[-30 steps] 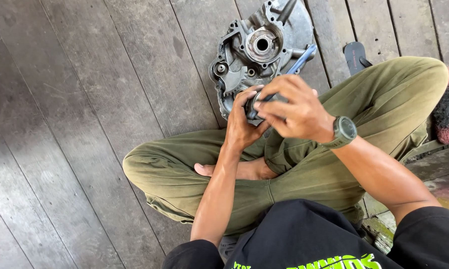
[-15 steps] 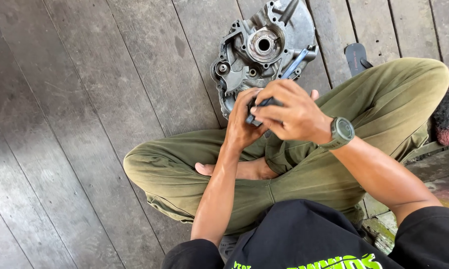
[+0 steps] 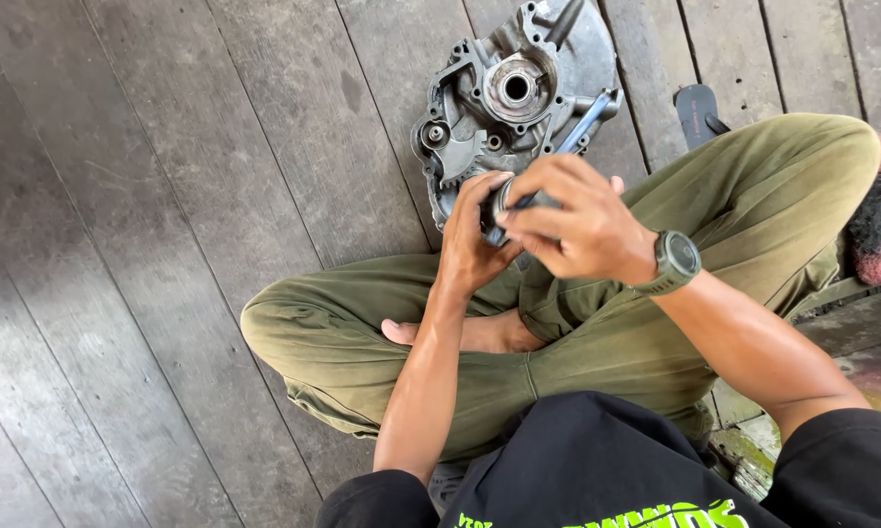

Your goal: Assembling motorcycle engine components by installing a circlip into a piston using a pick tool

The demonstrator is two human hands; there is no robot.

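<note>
Small round metal part (image 3: 500, 207) gripped between left hand (image 3: 472, 240) and right hand (image 3: 577, 220), both closed on it, just above crossed legs, near grey engine casing (image 3: 518, 98) on plank floor (image 3: 167, 244).

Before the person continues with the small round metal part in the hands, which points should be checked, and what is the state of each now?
1. Left hand grips the round metal part: ok, fingers wrap it.
2. Right hand has the tool on the part: ok for the hold; the tip is hidden, cannot tell.
3. Part is held apart from the engine cover on the floor: ok, it is lifted above it.
4. Engine cover lies flat on the wooden floor: ok.
5. Bare foot is away from the tool: ok, it is tucked under the legs.
6. Condition of the part's surface: cannot tell, the hands cover it.
</note>
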